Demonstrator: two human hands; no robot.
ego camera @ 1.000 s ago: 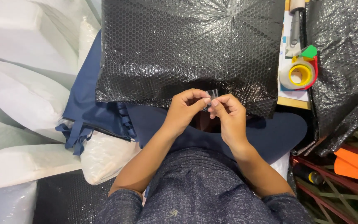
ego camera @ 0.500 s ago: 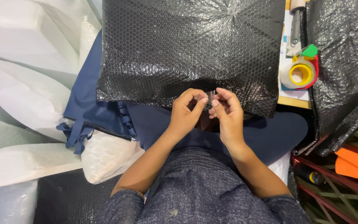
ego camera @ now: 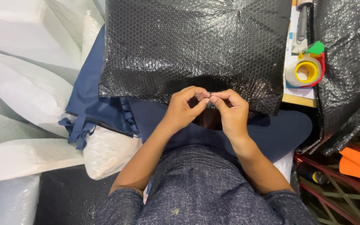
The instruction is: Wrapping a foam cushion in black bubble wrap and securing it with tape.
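A large parcel wrapped in black bubble wrap (ego camera: pixel 196 46) lies in front of me, with its near edge over my lap. My left hand (ego camera: pixel 183 110) and my right hand (ego camera: pixel 231 113) meet fingertip to fingertip just below that edge. Between the thumbs and forefingers of both hands is pinched a small clear piece (ego camera: pixel 210 94), possibly tape, and the fingers hide most of it. Neither hand is pressing on the wrap itself. My forearms come up from grey patterned sleeves.
A tape dispenser (ego camera: pixel 306 71) with a yellow core and red frame lies on a board at the right, beside a grey-handled tool (ego camera: pixel 302 18). More black bubble wrap (ego camera: pixel 348 71) hangs at the far right. White foam sheets (ego camera: pixel 26 87) and navy cloth (ego camera: pixel 90 102) lie at the left.
Both hands have drawn closer together, and the fingertips now touch. The small clear piece, plainly seen between them before, is almost covered.
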